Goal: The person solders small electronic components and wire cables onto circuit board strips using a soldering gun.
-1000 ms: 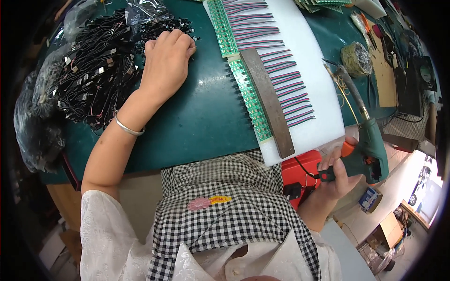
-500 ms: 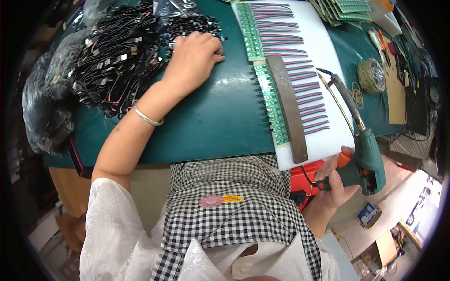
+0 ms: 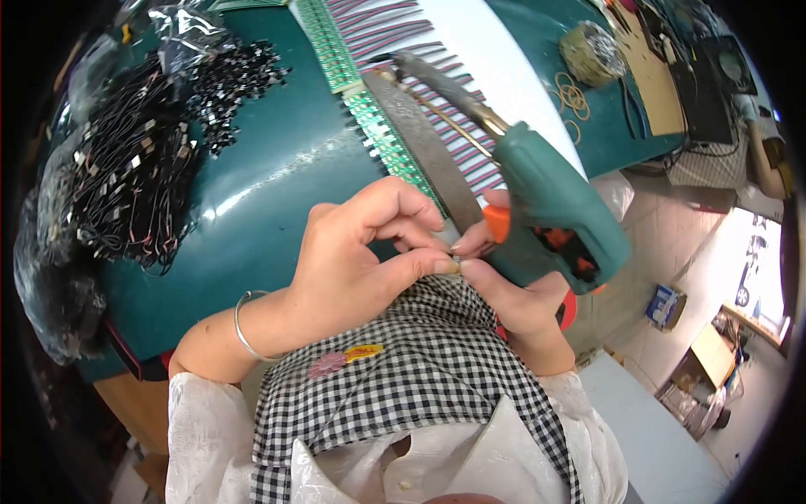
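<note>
My left hand [image 3: 336, 260] is closed in a pinch at the table's front edge, its fingertips meeting those of my right hand. A tiny part between them is mostly hidden. My right hand [image 3: 533, 319] also holds a green soldering gun [image 3: 554, 185] with an orange trigger, its tip pointing up and left over the work. Just beyond my fingers lies a row of green circuit boards [image 3: 390, 143], with a dark flat bar [image 3: 428, 143] along it. Striped wires [image 3: 453, 109] stick out to the right of the bar, on a white foam sheet [image 3: 504, 59].
To the left are a heap of black cables [image 3: 126, 176] with plugs and a pile of small black parts [image 3: 231, 80]. Plastic bags [image 3: 50, 277] lie along the left side. A yellowish roll [image 3: 594, 53] and rubber bands [image 3: 573, 97] are at the back right.
My left hand has left the small black parts and come back to meet my right fingers. The soldering gun has moved left, over the wires and bar. The view has shifted.
</note>
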Demonstrator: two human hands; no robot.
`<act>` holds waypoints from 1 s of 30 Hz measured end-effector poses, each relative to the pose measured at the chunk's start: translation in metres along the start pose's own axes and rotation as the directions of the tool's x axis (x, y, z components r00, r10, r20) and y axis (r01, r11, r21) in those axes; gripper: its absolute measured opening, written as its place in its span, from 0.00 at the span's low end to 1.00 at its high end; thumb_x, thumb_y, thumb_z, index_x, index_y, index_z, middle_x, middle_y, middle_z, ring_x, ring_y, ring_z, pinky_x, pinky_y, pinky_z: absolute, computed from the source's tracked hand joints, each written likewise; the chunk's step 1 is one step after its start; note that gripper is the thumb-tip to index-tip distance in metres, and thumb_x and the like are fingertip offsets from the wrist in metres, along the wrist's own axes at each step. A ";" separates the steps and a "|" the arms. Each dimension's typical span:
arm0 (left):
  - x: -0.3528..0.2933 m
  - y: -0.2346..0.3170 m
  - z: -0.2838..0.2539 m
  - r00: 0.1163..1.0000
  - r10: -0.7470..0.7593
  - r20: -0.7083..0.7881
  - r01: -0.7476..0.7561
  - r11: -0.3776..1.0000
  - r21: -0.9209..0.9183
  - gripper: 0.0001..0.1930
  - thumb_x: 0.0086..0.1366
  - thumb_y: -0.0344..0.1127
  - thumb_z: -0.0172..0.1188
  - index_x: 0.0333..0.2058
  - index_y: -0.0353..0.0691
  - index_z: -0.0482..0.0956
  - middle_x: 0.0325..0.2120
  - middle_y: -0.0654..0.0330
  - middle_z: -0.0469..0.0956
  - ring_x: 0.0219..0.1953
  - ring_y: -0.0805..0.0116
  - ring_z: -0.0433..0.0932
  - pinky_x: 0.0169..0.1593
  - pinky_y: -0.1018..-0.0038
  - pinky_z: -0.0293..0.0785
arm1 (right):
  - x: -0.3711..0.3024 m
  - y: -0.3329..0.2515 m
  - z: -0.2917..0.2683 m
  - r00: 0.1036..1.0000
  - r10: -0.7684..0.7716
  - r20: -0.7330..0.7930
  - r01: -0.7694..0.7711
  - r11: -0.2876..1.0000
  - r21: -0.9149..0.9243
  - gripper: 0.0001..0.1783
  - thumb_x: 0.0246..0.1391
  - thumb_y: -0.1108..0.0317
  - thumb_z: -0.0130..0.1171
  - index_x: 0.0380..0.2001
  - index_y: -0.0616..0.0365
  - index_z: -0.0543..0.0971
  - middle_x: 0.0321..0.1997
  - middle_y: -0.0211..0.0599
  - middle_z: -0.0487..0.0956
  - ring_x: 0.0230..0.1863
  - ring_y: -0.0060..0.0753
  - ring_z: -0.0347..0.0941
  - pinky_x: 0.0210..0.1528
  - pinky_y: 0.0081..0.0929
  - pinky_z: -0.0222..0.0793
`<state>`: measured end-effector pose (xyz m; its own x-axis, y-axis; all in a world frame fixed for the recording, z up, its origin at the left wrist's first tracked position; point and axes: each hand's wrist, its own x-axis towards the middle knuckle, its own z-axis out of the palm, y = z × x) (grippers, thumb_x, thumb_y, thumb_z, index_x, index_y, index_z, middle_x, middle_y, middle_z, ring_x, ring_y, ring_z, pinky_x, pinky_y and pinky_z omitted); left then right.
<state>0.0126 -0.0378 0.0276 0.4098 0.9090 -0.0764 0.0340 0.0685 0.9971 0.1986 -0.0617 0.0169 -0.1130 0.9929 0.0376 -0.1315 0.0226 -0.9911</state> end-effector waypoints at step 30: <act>0.017 -0.028 -0.008 0.760 -0.648 0.042 0.625 0.711 -0.323 0.09 0.61 0.30 0.56 0.30 0.27 0.75 0.22 0.55 0.77 0.22 0.71 0.78 0.26 0.79 0.77 | -0.041 0.004 -0.046 0.993 -0.016 -0.119 0.003 0.994 -0.105 0.30 0.41 0.77 0.62 0.49 0.75 0.65 0.24 0.42 0.74 0.20 0.25 0.69 0.25 0.18 0.68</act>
<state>0.0118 -0.0211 -0.0016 0.3281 0.6290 -0.7048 -0.0146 0.7494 0.6620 0.2482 -0.0969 0.0059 0.0066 0.9993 0.0377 -0.0279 0.0378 -0.9989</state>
